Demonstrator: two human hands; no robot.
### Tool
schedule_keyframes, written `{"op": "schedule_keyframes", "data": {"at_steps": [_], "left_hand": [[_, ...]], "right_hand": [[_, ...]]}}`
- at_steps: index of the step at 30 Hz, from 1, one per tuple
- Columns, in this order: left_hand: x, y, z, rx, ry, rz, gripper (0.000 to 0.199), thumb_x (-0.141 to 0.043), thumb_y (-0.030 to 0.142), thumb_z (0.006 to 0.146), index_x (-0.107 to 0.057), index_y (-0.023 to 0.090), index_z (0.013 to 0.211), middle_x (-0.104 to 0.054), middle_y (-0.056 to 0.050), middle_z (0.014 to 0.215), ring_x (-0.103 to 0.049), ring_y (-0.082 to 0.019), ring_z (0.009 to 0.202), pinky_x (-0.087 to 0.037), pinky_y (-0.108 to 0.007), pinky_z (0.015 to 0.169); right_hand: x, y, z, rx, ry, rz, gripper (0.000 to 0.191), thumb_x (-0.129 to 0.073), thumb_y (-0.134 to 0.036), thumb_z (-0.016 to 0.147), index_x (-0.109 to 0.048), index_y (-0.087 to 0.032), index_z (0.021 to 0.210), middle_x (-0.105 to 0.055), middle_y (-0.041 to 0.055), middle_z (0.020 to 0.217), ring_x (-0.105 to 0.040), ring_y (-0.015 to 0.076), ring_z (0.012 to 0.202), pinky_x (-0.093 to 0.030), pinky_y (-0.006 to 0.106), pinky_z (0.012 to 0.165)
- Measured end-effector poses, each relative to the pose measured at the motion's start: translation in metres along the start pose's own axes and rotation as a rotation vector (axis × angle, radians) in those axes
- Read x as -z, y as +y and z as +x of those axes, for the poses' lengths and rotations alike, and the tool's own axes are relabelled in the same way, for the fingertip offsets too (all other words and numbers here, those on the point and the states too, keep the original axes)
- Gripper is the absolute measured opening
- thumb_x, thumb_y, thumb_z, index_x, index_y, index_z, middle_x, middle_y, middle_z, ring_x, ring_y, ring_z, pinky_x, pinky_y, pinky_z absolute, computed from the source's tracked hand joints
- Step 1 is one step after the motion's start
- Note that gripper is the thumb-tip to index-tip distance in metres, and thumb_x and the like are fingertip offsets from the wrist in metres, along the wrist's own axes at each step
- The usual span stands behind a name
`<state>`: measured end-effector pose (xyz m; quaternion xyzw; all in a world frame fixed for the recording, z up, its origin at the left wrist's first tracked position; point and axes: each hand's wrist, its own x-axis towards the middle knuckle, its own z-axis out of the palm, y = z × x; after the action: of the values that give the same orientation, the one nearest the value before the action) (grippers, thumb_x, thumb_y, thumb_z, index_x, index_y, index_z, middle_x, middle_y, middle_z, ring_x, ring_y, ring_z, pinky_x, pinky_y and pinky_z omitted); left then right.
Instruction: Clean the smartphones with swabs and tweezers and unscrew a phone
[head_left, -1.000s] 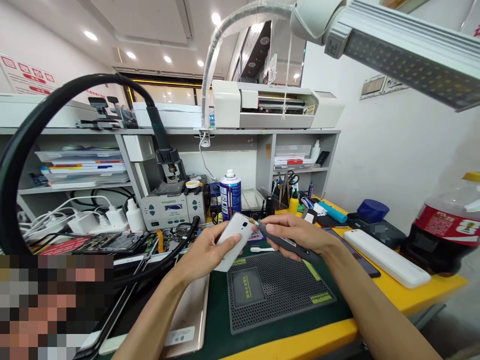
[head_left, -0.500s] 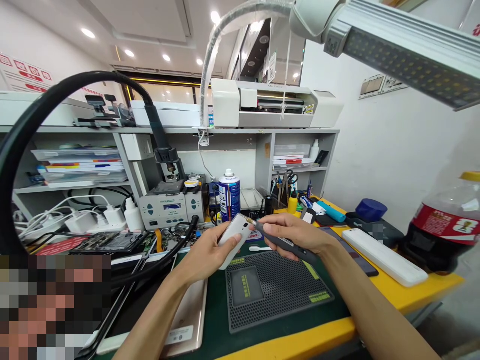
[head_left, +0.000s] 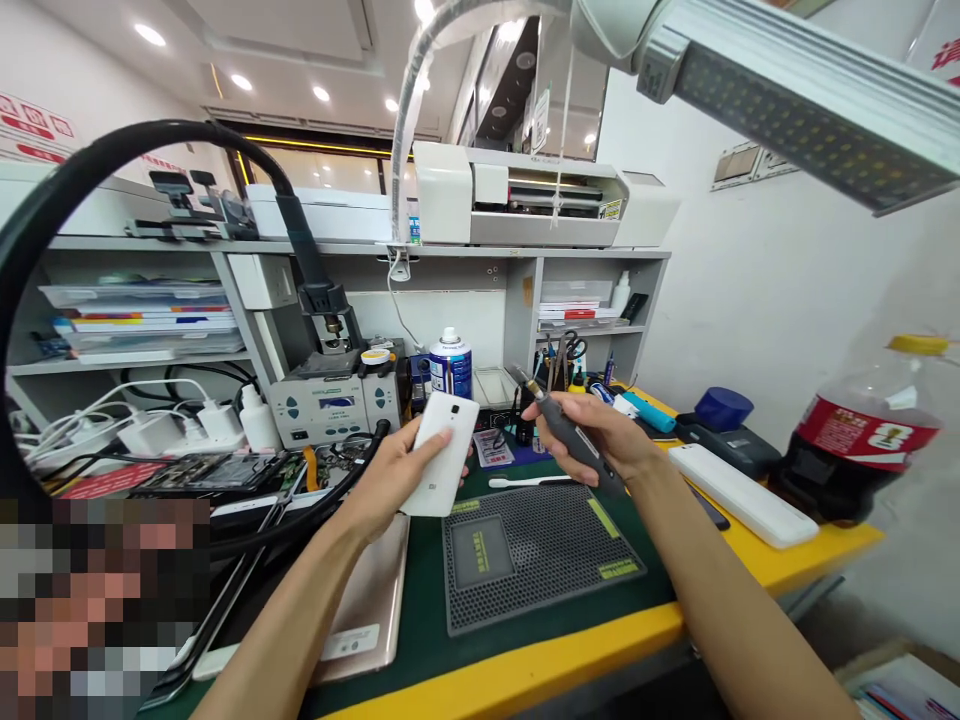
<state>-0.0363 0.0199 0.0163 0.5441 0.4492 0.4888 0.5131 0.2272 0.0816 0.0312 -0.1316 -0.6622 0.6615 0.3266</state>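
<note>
My left hand (head_left: 401, 475) is closed round a white smartphone (head_left: 442, 450), its thumb on the back cover. The camera lens and a small logo face me. My right hand (head_left: 592, 435) grips a grey-handled knife (head_left: 577, 440) with a brass collar and a thin flat tip pointing up and left. The knife stands apart from the phone, to its right. Below both hands lies a dark perforated mat (head_left: 547, 560) with yellow-green labels. Just behind the mat rests a white brush (head_left: 525, 482).
A gold tablet (head_left: 367, 610) lies at left, near a black gooseneck arm (head_left: 292, 190). Behind stand a grey rework station (head_left: 334, 405) and a blue spray can (head_left: 450, 362). A white power bank (head_left: 742, 495) and a cola bottle (head_left: 847, 440) occupy the right side.
The knife tip has come away from the phone's top edge. My left hand has moved left and turned the phone's back towards me. The view has shifted slightly.
</note>
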Motion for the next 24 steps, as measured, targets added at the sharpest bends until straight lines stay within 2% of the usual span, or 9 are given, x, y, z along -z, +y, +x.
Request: {"op": "schedule_keyframes", "data": {"at_steps": [3,6,8,11,13,14,18,21,24], "left_hand": [[0.001,0.005,0.0,0.092,0.008,-0.254,0.055,-0.057,0.053,0.089,-0.055,0.017,0.129,-0.073,-0.017,0.107,-0.072,-0.028,0.083,-0.06,-0.042,0.073],[0.002,0.009,0.0,0.116,-0.009,-0.39,0.055,-0.045,0.051,0.094,-0.056,0.012,0.13,-0.071,-0.02,0.111,-0.073,-0.03,0.084,-0.06,-0.045,0.077],[0.003,0.011,-0.001,0.112,0.006,-0.427,0.053,-0.041,0.047,0.096,-0.053,0.012,0.134,-0.07,-0.02,0.116,-0.073,-0.031,0.086,-0.059,-0.048,0.08],[0.003,0.014,-0.003,0.109,0.017,-0.461,0.053,-0.039,0.043,0.098,-0.049,0.012,0.14,-0.067,-0.021,0.122,-0.072,-0.034,0.093,-0.058,-0.052,0.084],[0.001,0.016,-0.004,0.112,0.005,-0.484,0.053,-0.038,0.042,0.099,-0.048,0.012,0.141,-0.066,-0.021,0.124,-0.072,-0.034,0.096,-0.058,-0.052,0.085],[0.0,0.017,-0.005,0.118,-0.001,-0.491,0.053,-0.039,0.042,0.099,-0.048,0.013,0.141,-0.066,-0.021,0.125,-0.071,-0.034,0.097,-0.058,-0.051,0.085],[-0.007,0.018,-0.007,0.141,-0.01,-0.482,0.052,-0.043,0.041,0.098,-0.047,0.013,0.142,-0.066,-0.019,0.125,-0.071,-0.032,0.099,-0.058,-0.05,0.087],[-0.012,0.016,-0.007,0.168,0.011,-0.441,0.054,-0.046,0.041,0.097,-0.047,0.013,0.142,-0.067,-0.02,0.124,-0.071,-0.033,0.098,-0.057,-0.05,0.087],[-0.015,0.013,-0.008,0.17,0.034,-0.413,0.053,-0.05,0.043,0.095,-0.047,0.017,0.142,-0.067,-0.019,0.125,-0.07,-0.034,0.101,-0.057,-0.051,0.086]], "right_hand": [[0.006,-0.002,0.001,-0.012,0.063,-0.069,0.04,-0.057,-0.05,0.092,-0.062,-0.013,0.103,-0.057,-0.0015,0.069,-0.048,0.0062,0.035,-0.035,0.017,0.03],[0.01,-0.006,0.002,-0.015,0.186,-0.244,0.042,-0.057,-0.053,0.091,-0.061,-0.015,0.106,-0.055,-0.0023,0.07,-0.048,0.0062,0.039,-0.037,0.018,0.034],[0.015,-0.006,0.001,-0.07,0.22,-0.529,0.044,-0.054,-0.055,0.091,-0.061,-0.016,0.11,-0.055,-0.0018,0.072,-0.05,0.0072,0.045,-0.041,0.019,0.04],[0.026,0.0,0.001,-0.245,0.169,-0.957,0.044,-0.056,-0.054,0.089,-0.066,-0.017,0.109,-0.061,0.0008,0.077,-0.057,0.011,0.053,-0.046,0.023,0.05],[0.034,0.008,0.002,-0.29,0.17,-1.054,0.04,-0.063,-0.047,0.084,-0.07,-0.017,0.109,-0.065,0.0025,0.077,-0.061,0.0152,0.057,-0.046,0.025,0.054],[0.037,0.012,0.004,-0.295,0.176,-1.099,0.038,-0.066,-0.043,0.081,-0.072,-0.017,0.109,-0.069,0.0041,0.082,-0.064,0.0184,0.066,-0.047,0.026,0.059],[0.04,0.025,0.009,-0.277,0.193,-1.261,0.046,-0.069,-0.023,0.074,-0.07,-0.022,0.119,-0.07,0.0072,0.117,-0.063,0.0288,0.107,-0.047,0.03,0.084],[0.035,0.031,0.012,-0.284,0.208,-1.351,0.052,-0.065,-0.012,0.074,-0.066,-0.02,0.126,-0.067,0.0107,0.125,-0.059,0.03,0.117,-0.045,0.032,0.091],[0.032,0.037,0.015,-0.315,0.241,-1.423,0.043,-0.066,-0.018,0.084,-0.061,-0.016,0.126,-0.064,0.0132,0.124,-0.059,0.0291,0.115,-0.049,0.038,0.091]]}}
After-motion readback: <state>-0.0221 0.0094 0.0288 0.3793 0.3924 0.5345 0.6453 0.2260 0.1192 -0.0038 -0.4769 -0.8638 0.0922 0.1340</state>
